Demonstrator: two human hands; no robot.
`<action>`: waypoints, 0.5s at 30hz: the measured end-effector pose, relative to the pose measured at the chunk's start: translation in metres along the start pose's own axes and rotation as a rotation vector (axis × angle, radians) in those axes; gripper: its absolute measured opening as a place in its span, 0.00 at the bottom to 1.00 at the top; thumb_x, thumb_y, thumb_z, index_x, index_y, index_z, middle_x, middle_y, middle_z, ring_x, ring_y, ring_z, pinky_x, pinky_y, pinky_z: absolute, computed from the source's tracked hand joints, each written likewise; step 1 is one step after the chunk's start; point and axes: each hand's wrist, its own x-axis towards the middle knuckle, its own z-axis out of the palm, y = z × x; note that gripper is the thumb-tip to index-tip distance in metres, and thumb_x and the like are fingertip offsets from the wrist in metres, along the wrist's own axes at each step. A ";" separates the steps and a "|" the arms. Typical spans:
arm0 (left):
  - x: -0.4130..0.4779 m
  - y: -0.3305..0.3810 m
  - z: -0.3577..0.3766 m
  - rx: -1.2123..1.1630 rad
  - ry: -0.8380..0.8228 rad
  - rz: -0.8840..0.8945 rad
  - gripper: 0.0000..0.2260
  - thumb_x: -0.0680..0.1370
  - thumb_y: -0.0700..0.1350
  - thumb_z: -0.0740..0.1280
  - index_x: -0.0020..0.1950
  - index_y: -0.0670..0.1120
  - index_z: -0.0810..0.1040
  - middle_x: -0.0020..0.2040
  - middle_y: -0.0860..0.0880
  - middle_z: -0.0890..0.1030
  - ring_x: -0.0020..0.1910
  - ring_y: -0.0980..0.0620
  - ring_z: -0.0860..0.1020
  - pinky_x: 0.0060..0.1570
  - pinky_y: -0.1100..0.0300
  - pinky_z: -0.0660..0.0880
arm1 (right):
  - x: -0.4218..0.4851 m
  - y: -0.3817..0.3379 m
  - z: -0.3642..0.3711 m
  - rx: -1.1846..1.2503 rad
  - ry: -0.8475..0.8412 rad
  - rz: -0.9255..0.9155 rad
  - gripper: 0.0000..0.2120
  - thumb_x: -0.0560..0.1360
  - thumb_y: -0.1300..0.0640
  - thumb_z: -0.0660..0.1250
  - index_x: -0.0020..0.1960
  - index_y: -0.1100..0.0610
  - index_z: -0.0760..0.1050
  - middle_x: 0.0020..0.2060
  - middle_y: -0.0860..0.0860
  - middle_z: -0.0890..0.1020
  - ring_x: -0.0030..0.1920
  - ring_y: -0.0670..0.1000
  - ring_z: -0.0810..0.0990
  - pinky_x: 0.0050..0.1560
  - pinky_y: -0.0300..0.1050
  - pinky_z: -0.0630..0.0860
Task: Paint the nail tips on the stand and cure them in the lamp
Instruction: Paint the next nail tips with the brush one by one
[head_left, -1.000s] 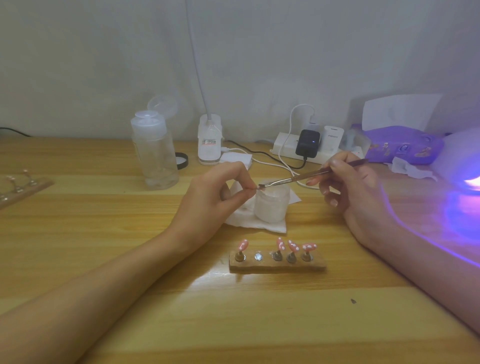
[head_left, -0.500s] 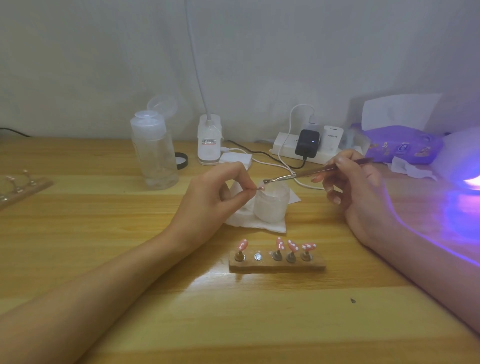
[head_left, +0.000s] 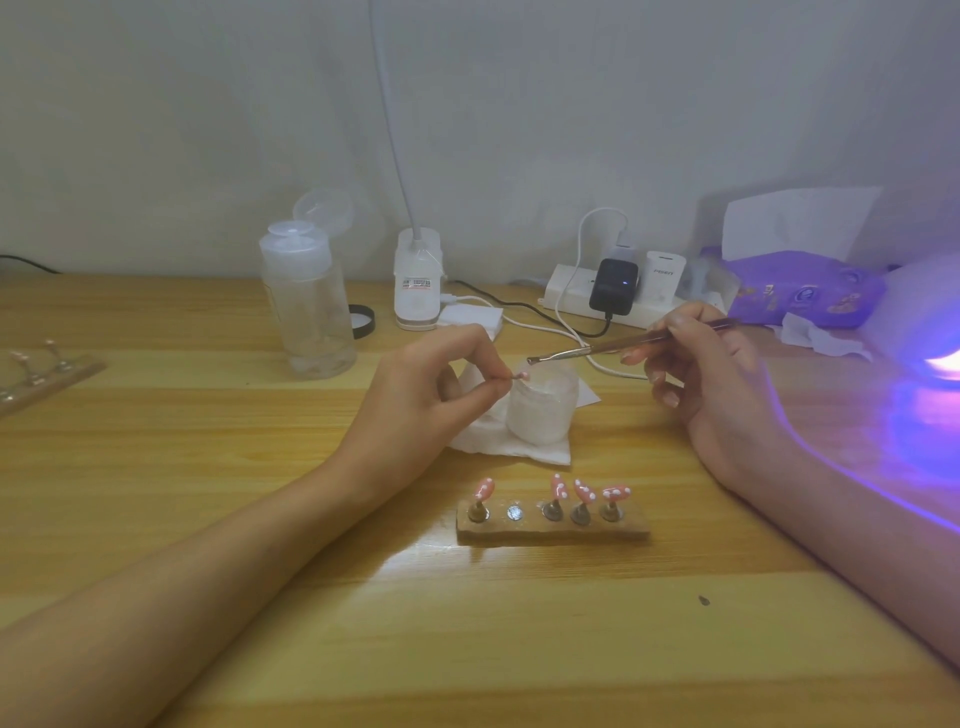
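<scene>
Right now, on my feed, the left hand (head_left: 431, 384) pinches a small pink nail tip (head_left: 522, 375) between thumb and forefinger, with the other fingers curled in. It holds the tip just over the near rim of a white jar (head_left: 540, 410), which stands to that hand's right on a tissue (head_left: 524, 449). The right hand (head_left: 696, 374) grips a thin brush (head_left: 597, 349) like a pen. The brush's dark end points at the left hand and sits near the pinched tip, not touching it. Nearer to me than both hands, between the forearms, the stand (head_left: 553, 527) lies on the desk (head_left: 208, 467) with four pink dotted tips (head_left: 584, 491) upright and one socket bare. Beyond the right hand's outer side, the lamp (head_left: 935, 332) glows violet.
</scene>
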 end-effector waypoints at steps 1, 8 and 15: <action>0.000 0.000 0.000 -0.003 0.000 -0.003 0.06 0.77 0.40 0.73 0.42 0.48 0.79 0.43 0.54 0.80 0.30 0.48 0.72 0.34 0.65 0.70 | -0.001 -0.001 0.000 0.010 -0.018 -0.015 0.15 0.83 0.59 0.58 0.38 0.51 0.73 0.33 0.53 0.84 0.30 0.45 0.74 0.26 0.35 0.66; 0.000 -0.001 -0.002 -0.031 0.002 -0.024 0.05 0.76 0.42 0.74 0.42 0.49 0.81 0.43 0.55 0.82 0.28 0.55 0.70 0.32 0.65 0.70 | 0.000 0.000 0.001 -0.007 0.002 -0.002 0.14 0.82 0.59 0.59 0.38 0.52 0.72 0.33 0.53 0.84 0.31 0.45 0.75 0.27 0.35 0.66; 0.002 -0.005 -0.003 -0.079 -0.008 -0.037 0.03 0.75 0.44 0.75 0.42 0.49 0.83 0.42 0.57 0.83 0.27 0.59 0.67 0.30 0.67 0.67 | 0.000 0.000 0.002 -0.024 0.024 0.016 0.18 0.82 0.60 0.58 0.35 0.49 0.73 0.33 0.54 0.84 0.32 0.46 0.75 0.26 0.35 0.66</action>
